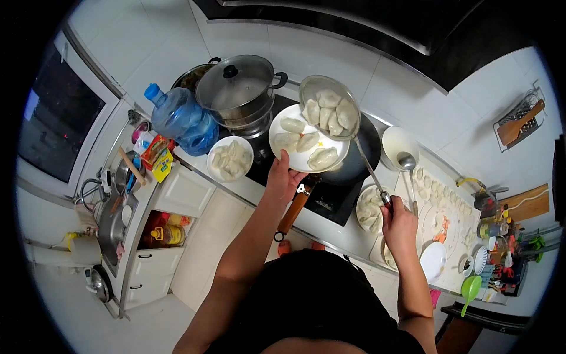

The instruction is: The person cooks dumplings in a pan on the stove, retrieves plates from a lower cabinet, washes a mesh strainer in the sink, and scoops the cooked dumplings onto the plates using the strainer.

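Note:
My left hand (pixel 285 177) grips the near rim of a white plate (pixel 299 160) that carries several cooked dumplings (pixel 287 141). In my right hand (pixel 400 222) is the wooden-ended handle of a skimmer (pixel 352 88). The skimmer's round bowl is tilted over the plate's far right side, with several more dumplings (pixel 330 110) in it. Below and behind them sits a dark wok (pixel 365 141) on the stove, its wooden handle (pixel 293 212) pointing toward me. The skimmer and plate hide part of the wok.
A lidded steamer pot (pixel 236 88) and a blue water jug (pixel 183 118) stand at the back left. Bowls of dumplings (pixel 231 160) (pixel 370 209) flank the stove. A white pot (pixel 400 144) holding a ladle (pixel 407 160) stands right, beside rows of raw dumplings (pixel 439 192).

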### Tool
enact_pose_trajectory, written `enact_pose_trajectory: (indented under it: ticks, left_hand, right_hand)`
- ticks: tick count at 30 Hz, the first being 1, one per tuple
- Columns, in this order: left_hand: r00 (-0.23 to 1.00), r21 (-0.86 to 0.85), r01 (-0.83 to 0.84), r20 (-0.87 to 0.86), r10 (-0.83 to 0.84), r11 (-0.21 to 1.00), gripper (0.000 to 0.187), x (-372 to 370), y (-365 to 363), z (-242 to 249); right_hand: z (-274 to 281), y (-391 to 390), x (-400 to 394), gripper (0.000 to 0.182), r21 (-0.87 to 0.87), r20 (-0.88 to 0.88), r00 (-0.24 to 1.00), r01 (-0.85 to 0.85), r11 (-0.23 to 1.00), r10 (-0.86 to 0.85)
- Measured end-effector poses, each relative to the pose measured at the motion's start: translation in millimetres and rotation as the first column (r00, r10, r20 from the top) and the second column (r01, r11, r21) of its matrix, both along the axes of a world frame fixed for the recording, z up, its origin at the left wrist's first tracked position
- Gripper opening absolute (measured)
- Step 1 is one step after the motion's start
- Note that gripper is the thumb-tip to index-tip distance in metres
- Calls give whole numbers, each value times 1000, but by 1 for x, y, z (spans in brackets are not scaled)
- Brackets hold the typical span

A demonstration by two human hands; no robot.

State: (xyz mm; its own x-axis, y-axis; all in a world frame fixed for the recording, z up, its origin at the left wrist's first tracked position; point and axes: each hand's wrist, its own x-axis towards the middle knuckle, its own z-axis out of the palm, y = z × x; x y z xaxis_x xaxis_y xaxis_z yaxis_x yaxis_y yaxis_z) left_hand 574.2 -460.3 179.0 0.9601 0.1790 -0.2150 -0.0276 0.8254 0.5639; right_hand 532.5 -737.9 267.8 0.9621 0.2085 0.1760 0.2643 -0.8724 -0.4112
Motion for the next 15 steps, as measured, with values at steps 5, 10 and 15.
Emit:
enact_pose_trajectory:
  ticks: [5,10,15]
  left_hand:
    - [999,17,-34,-38,35,999,56,-2,1,2]
    - [999,27,-42,-18,42,999,56,-7,3,10]
    - [999,51,-42,37,40,998,56,-12,12,4]
  right_hand:
    - [-7,8,-5,24,-95,107,994,13,995,-3]
    - [-21,13,0,26,-96,207,978,-17,995,37]
    - [-30,17,4,25,-116,273,961,-5,993,37]
